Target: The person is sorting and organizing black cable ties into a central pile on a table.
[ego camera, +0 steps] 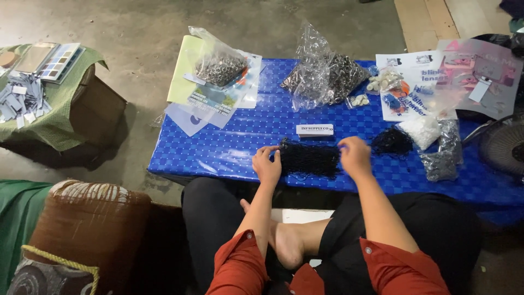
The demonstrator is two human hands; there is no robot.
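A bundle of thin black cords (309, 159) lies near the front edge of a low table with a blue checked cover (229, 147). My left hand (266, 163) grips the bundle's left end, fingers curled on it. At the bundle's right end rests my right hand (355, 157), closed over the cords there. A small white label card (314, 129) stands just behind the bundle. I sit cross-legged, with red sleeves and a bare foot below the table edge.
Two clear bags of small metal rings (220, 65) (326, 76) sit at the back of the table, with printed sheets (415, 82), another black cord pile (391, 141), and white and grey bagged bits (431, 143). A fan (502, 145) stands right. A green-covered box (54, 104) is left.
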